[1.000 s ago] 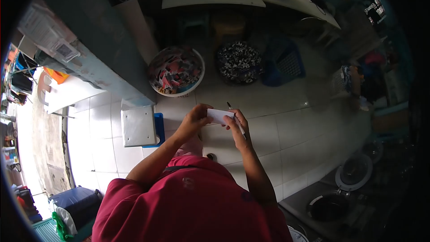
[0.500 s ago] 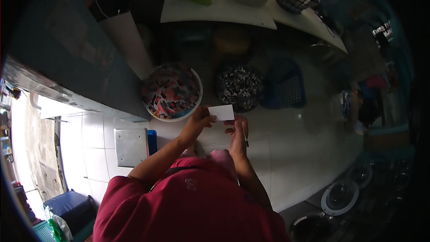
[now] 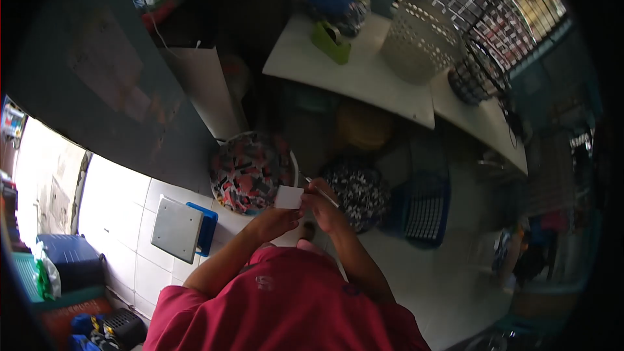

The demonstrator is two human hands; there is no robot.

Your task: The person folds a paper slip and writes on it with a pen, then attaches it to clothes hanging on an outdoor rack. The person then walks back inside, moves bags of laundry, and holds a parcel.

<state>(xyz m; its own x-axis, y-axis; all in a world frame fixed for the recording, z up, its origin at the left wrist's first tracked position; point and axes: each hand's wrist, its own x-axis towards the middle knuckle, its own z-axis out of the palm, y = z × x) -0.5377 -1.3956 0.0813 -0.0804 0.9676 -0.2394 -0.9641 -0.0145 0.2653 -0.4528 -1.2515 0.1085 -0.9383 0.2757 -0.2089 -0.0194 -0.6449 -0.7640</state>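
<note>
A small blank white card is pinched in my left hand, held up in front of the basin. My right hand is closed round a slim pale pen that slants across the fingers. The right fingertips are close to the card's right edge; whether they touch it I cannot tell. Beyond the card, a heap of red, black and grey patterned cloth fills a white round basin. To its right lies a black and white patterned bundle.
A blue plastic basket stands at right under a white table. On that table are a green tape dispenser and a pale perforated basket. A white-topped stool is on the left floor beside the wall.
The view has swung, so the table and baskets show further right and lower. Both hands have drawn closer together, and the pen now points up and left instead of down.
</note>
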